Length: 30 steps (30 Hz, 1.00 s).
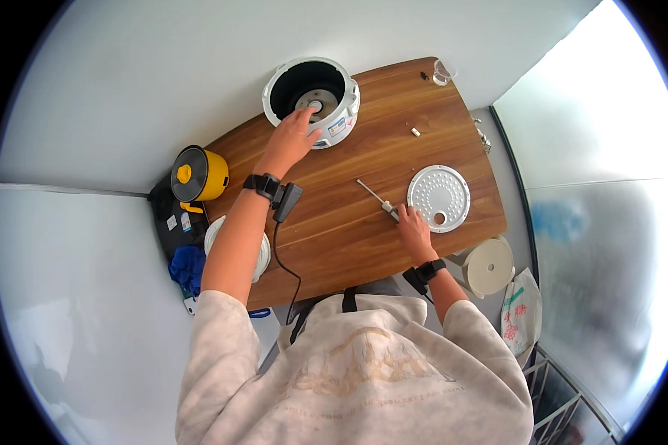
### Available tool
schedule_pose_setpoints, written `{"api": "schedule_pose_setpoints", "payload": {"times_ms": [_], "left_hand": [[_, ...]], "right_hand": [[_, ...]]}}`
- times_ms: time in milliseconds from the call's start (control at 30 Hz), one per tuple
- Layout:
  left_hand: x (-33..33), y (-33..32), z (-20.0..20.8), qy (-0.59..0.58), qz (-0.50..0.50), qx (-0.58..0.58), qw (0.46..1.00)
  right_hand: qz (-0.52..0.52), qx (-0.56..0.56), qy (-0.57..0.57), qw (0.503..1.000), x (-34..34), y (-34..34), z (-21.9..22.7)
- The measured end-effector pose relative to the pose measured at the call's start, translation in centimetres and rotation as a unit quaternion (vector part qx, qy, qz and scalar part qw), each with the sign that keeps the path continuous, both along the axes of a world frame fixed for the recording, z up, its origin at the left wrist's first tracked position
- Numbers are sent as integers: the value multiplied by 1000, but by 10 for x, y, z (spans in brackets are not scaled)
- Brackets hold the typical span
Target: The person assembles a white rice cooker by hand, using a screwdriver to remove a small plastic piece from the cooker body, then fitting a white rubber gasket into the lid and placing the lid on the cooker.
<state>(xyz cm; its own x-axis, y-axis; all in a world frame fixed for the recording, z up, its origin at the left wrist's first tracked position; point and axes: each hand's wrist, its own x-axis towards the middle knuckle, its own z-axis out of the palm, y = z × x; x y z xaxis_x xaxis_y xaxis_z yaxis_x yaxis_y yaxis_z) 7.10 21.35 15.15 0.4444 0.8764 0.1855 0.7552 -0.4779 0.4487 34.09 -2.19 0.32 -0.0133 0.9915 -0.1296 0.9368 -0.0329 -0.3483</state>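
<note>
At the far side of the table stands a white rice cooker body (pixel 346 119), lidless, its dark inside showing a round metal plate (pixel 321 98) at the bottom. My left hand (pixel 292 135) grips its near rim, fingers reaching over the edge and thumb against the outer wall. Lower right, my right hand (pixel 414 228) closes on the handle end of a screwdriver (pixel 388 208), whose thin shaft points up and left. Part of the handle is hidden by the fingers. Just beside that hand lies a round white dimpled disc (pixel 436 194) with one larger hole.
A yellow pot with a dark lid (pixel 214 176) stands at the left edge. Behind my left forearm is a white round part (pixel 258 256), partly covered. A small white piece (pixel 416 132) and a clear cup (pixel 441 74) sit farther right. A beige round stool (pixel 488 267) stands beside the table.
</note>
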Motion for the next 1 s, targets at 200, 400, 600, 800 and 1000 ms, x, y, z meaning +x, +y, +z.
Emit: {"api": "schedule_pose_setpoints", "payload": {"times_ms": [200,400,600,800,1000], "left_hand": [[7,9,-39,115,-19,23,993],[-10,-25,-25,113,-36,-36,992],[-31,-71,-26,78,-91,-28,992],[-43,-119,-24,107,-123,-29,986],[-40,-159,-24,101,-143,-39,984]], "right_hand": [[-5,-20,34,999,0,-3,8],[-34,-23,106,994,-6,-13,9],[-48,-64,128,989,-10,-31,11],[-63,-117,112,985,-15,-63,-6],[-1,-158,94,983,-9,-50,-18]]}}
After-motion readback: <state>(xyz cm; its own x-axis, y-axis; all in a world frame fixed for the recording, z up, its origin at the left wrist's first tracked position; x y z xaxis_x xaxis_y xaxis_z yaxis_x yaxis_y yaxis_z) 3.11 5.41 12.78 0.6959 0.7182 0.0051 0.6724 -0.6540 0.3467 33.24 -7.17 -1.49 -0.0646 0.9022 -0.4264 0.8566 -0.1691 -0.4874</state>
